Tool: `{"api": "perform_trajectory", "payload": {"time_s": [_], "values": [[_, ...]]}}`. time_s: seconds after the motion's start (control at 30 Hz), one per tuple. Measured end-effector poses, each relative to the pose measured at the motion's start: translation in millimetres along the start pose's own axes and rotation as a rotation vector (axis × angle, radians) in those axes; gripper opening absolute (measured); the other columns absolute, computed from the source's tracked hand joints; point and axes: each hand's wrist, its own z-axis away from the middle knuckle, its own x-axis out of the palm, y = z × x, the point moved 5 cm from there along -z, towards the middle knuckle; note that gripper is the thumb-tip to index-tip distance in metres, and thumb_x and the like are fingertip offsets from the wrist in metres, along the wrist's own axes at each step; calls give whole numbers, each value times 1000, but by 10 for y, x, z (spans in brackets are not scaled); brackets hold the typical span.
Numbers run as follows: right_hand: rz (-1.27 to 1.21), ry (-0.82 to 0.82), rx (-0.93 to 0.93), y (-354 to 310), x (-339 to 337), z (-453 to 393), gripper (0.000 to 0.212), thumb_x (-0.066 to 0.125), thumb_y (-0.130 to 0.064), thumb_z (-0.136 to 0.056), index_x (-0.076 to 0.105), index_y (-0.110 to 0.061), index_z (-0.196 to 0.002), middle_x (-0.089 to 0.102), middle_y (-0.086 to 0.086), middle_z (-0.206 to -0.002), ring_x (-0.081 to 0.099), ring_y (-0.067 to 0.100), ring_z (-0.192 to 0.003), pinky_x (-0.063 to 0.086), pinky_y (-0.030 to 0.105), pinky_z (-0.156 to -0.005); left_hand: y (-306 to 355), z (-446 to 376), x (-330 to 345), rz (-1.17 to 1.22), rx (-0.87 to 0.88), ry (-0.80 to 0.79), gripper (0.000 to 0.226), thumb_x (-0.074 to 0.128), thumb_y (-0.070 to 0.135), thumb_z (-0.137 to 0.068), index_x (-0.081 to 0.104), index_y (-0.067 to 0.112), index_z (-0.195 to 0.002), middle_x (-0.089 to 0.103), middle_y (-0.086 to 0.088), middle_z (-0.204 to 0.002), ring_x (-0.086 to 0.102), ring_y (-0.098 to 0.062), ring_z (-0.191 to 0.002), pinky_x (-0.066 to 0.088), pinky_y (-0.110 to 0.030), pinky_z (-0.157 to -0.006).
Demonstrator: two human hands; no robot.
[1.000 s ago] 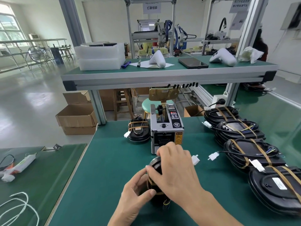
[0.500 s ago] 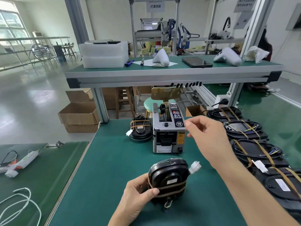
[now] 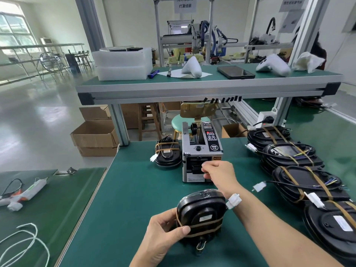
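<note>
A black rounded lamp unit [image 3: 202,212] bound with brown tape bands stands on edge on the green table [image 3: 134,189]. My left hand [image 3: 163,234] grips its left side, thumb across the front. A white connector [image 3: 233,201] sticks out at its right. My right hand [image 3: 219,174] reaches over it to the outlet of the grey tape dispenser [image 3: 200,149]. There its thumb and fingers pinch together on a tape strip that barely shows.
A row of taped black units [image 3: 300,182] with wires lies along the right. One more unit [image 3: 167,155] sits left of the dispenser. A raised shelf [image 3: 192,89] crosses overhead behind it. The left table holds a white tool [image 3: 25,193] and cord [image 3: 23,241].
My right hand left the top of the black unit, swung up and right, then came down to the dispenser's outlet. My left hand kept hold of the unit.
</note>
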Motion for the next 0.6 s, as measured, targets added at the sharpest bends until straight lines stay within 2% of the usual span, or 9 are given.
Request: {"api": "perform_trajectory", "payload": {"time_s": [0.1,0.23,0.5,0.6], "values": [[37,54,-3,-7,31,-11,16,71,-9,-89,79,-10,-75,78,5,-78,64,8,-53,54,23,-66,-1,-4,-2,9,7,-9,55,93,29,-83,74,4,-128,78,-19,-120,72,-25,-114,57,-33,-96],[8,100,60,26,65,-61,15,74,-13,-87,78,-12,-73,76,0,-70,64,9,-52,50,22,-61,-4,-8,-12,15,16,-2,56,92,28,-83,74,4,-130,76,-21,-122,72,-27,-116,56,-34,-98],[-179,124,227,120,125,-127,8,77,-8,-83,75,-6,-76,73,0,-61,57,6,-40,40,14,-39,-35,-14,-44,11,7,20,58,95,31,-79,76,5,-127,77,-22,-119,72,-27,-114,56,-35,-97],[-228,126,266,141,152,-143,8,78,-7,-82,73,-5,-75,71,0,-57,56,5,-36,38,12,-36,-38,-13,-53,17,11,30,58,95,32,-79,76,5,-126,77,-22,-120,72,-28,-114,56,-36,-97]]}}
